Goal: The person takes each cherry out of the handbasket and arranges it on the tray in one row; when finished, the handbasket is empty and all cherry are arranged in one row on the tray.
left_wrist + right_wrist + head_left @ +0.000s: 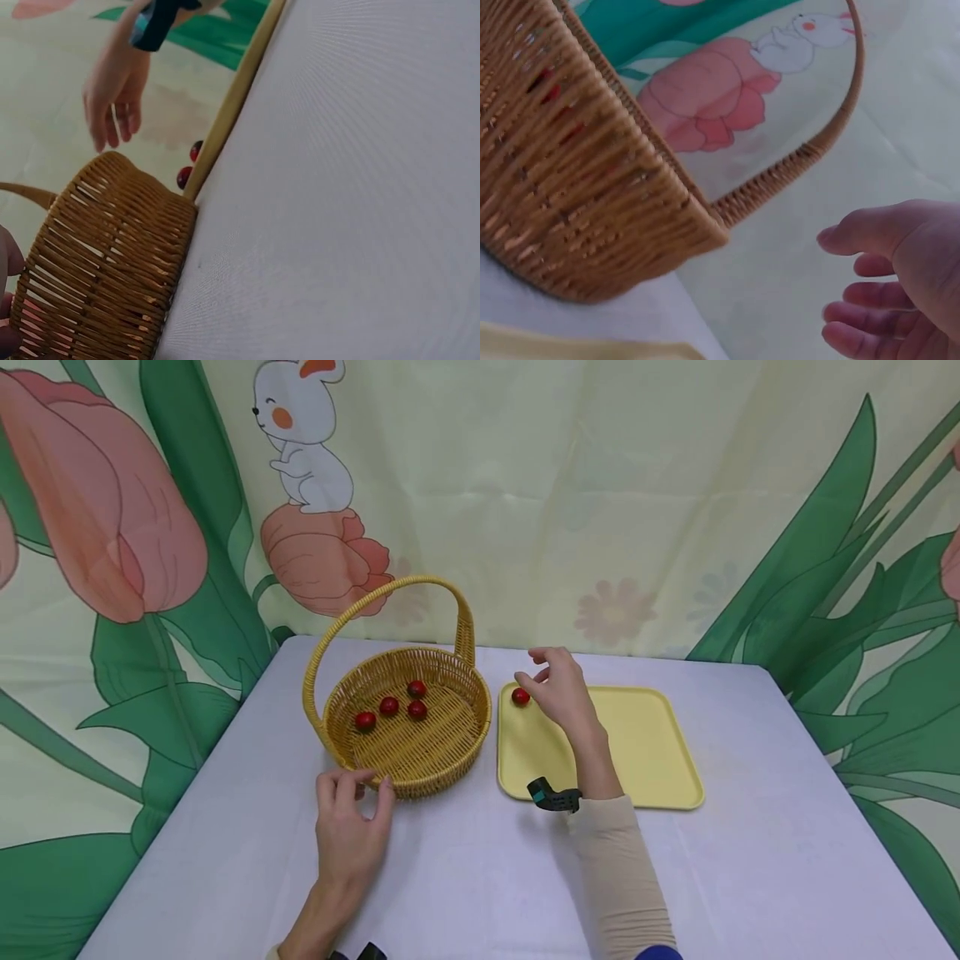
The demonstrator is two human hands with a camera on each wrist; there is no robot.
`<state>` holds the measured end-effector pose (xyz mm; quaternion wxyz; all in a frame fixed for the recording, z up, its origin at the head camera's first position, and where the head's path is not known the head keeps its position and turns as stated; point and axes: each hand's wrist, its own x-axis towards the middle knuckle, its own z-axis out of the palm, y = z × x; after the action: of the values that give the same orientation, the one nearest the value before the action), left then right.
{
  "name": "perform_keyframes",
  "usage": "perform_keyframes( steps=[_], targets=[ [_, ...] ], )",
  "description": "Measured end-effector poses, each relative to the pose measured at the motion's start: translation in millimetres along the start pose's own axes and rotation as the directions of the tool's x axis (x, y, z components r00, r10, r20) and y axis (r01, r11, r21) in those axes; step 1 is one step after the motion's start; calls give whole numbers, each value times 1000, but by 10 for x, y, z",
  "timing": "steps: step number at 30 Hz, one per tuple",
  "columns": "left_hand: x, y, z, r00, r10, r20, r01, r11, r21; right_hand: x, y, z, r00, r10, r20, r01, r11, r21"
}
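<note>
Several small, glossy dark red round fruits [388,707] lie in a wicker basket [472,758] with a tall arched handle. At its near rim my left hand [351,831] grips the edge between thumb and fingers. Over the left part of a pale yellow tray [652,752] hovers my right hand [558,693], fingers loosely bent and holding nothing. Just left of its thumb, a red fruit [521,697] sits on the tray. The left wrist view shows two red shapes by the tray's edge; whether one is a reflection I cannot tell. In the right wrist view the right hand [900,277] is apart from the basket.
Basket and tray stand side by side on a white-covered table [480,877], with a narrow gap between them. A printed cloth backdrop [480,510] with tulips and a rabbit hangs close behind the table's far edge. The basket's handle [360,610] rises above the rim.
</note>
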<state>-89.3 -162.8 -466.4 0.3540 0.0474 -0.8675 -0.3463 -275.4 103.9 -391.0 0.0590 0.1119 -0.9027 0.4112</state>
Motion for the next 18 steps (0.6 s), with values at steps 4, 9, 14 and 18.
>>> perform_keyframes(
  steps=[4, 9, 14, 18],
  targets=[
    [3, -2, 7, 999, -37, 16, 37, 999, -1, 3, -140, 71, 999, -48, 12, 48, 999, 19],
    [-3, -4, 5, 998, -55, 31, 55, 998, -1, 20, -295, 195, 994, -103, 25, 102, 995, 21],
    [-1, 2, -1, 997, -67, 42, 67, 998, -7, 57, -428, 368, 987, -149, 60, 147, 989, 23],
    [2, 6, 1, 996, -74, 44, 74, 997, -3, 89, -514, 539, 979, -164, 122, 163, 986, 18]
  ],
)
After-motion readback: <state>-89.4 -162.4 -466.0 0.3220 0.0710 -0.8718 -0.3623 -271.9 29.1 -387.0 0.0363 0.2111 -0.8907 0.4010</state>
